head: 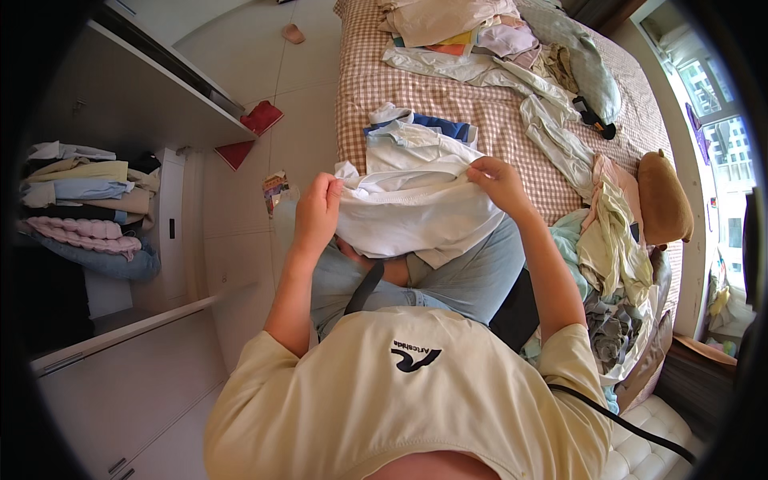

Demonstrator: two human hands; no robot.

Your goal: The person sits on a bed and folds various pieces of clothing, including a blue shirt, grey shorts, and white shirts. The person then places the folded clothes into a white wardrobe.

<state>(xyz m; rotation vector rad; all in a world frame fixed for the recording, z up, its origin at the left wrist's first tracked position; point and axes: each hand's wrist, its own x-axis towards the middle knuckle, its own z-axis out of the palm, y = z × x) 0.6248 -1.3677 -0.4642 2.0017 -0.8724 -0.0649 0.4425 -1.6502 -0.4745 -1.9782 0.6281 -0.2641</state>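
A white cloth garment point(414, 216) hangs between my two hands above my crossed legs. My left hand point(321, 204) pinches its edge at the left, thumb against the curled fingers. At the other side, my right hand point(498, 183) grips the top edge between thumb and fingers. Just beyond it on the checked bedspread point(360, 78) lies a pale, light-coloured garment point(408, 144), partly over a blue garment point(447, 127). The held garment covers the near part of these. What kind of garment I hold cannot be told.
Piles of clothes point(456, 30) lie at the bed's far end, with more clothes point(618, 240) at the right by a brown plush cushion point(663, 198). An open wardrobe point(174, 222) with folded clothes point(90, 186) stands left. A black cable point(624, 423) runs at lower right.
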